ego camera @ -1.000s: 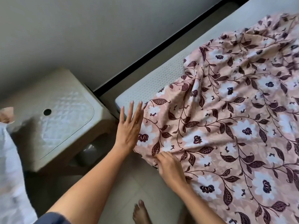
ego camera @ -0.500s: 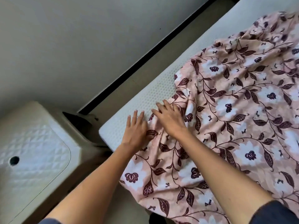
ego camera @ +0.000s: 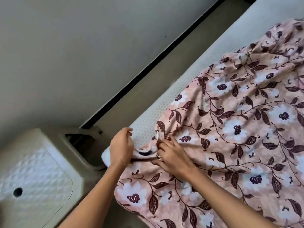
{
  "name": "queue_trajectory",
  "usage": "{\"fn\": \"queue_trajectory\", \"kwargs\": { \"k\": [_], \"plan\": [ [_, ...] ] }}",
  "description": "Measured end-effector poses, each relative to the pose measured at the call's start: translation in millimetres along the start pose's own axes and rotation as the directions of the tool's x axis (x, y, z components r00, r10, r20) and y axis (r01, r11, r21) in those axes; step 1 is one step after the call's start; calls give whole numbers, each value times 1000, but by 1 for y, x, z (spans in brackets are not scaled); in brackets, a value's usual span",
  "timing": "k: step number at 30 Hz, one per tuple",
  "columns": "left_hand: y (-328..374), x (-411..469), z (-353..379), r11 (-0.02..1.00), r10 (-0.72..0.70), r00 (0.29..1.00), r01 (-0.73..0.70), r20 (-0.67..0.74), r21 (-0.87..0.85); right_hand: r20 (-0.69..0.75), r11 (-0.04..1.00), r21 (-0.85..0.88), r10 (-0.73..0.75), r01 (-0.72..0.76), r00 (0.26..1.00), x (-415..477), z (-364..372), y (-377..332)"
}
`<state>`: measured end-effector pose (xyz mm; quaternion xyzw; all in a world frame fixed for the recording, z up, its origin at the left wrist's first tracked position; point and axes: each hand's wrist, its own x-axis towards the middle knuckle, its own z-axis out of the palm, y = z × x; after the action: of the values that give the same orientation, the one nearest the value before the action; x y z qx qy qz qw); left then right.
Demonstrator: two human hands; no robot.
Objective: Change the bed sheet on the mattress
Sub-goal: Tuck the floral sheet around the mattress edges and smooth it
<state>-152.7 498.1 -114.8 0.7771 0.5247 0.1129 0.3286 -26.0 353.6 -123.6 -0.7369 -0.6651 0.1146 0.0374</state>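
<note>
**A:** At the near corner of the mattress (ego camera: 148,119), where does the floral sheet (ego camera: 230,129) lie?

**B:** It lies rumpled over most of the top, with a flap hanging past the near end. A strip of bare mattress shows along the wall side and at the corner itself.

**A:** And the hands?

**B:** The left hand (ego camera: 121,145) is curled over the sheet's edge right at the corner. I think it grasps the hem, though the back of the hand hides the hold. The right hand (ego camera: 171,155), just beside it, pinches a bunched ridge of cloth.

**A:** What could spoil it?

**B:** There's a lot of slack gathered between the hands. Pulling toward the corner could trap wrinkles there or drag the far side off the mattress. A loose pinch would let the thin cloth slip. The stool (ego camera: 32,175) also stands near the corner, so a dangling edge might snag on it.
</note>
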Motion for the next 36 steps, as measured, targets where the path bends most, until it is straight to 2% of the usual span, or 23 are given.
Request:
{"fn": "queue_trajectory", "kwargs": {
  "k": [2,3,6,8,9,11,13,14,16,18,19,21,22,24,25,26,29,31,34,36],
  "plan": [
    [5,14,15,968,167,973,-192,158,161,-61,998,54,31,-27,998,-4,0,5],
    [9,15,22,933,214,941,-277,262,231,-135,996,80,47,-36,990,-2,1,8],
    [20,0,40,818,260,828,-462,496,342,-240,996,67,76,-61,968,19,-5,26],
    [22,-16,46,812,242,802,-476,547,337,-251,998,-57,7,-22,968,38,-12,37],
    [22,-23,44,807,235,790,-484,566,340,-200,991,-127,-59,33,978,48,-18,39],
    [18,-31,38,791,248,797,-495,551,359,99,980,-154,-109,124,989,61,-31,40],
    [15,-26,30,836,220,863,-407,455,368,395,986,-130,-45,104,918,68,-44,39],
    [16,-21,23,871,202,897,-348,394,346,488,988,-134,-1,75,873,71,-50,40],
    [7,-7,7,905,202,943,-283,263,318,549,992,-129,82,-13,832,76,-58,40],
    [-4,9,-12,899,254,952,-297,168,323,510,985,-114,169,-128,843,81,-61,40],
    [-8,17,-23,898,266,954,-297,136,325,437,978,-82,207,-191,876,86,-64,37],
    [-16,32,-43,908,275,960,-276,49,315,111,965,30,256,-261,960,100,-72,25],
    [-18,39,-51,921,259,966,-244,-9,305,-74,963,88,260,-254,963,109,-77,18],
    [-24,46,-67,943,184,978,-147,-101,297,-391,963,156,266,-221,881,129,-86,5],
    [-28,47,-72,947,145,982,-103,-120,305,-447,959,186,275,-212,851,139,-88,-1],
    [-32,46,-74,947,104,987,-60,-123,315,-416,951,221,294,-218,860,148,-85,-2],
    [-44,42,-73,935,-72,990,111,-125,338,-190,931,242,320,-272,928,151,-63,0],
    [-53,46,-69,921,-174,979,200,-107,335,-150,915,236,366,-326,919,139,-55,-5],
    [-71,60,-59,899,-309,947,259,91,354,-93,894,249,405,-372,910,114,-40,-28],
    [-79,68,-54,894,-390,872,281,296,349,-116,914,229,366,-334,923,96,-28,-53]
  ]
}}
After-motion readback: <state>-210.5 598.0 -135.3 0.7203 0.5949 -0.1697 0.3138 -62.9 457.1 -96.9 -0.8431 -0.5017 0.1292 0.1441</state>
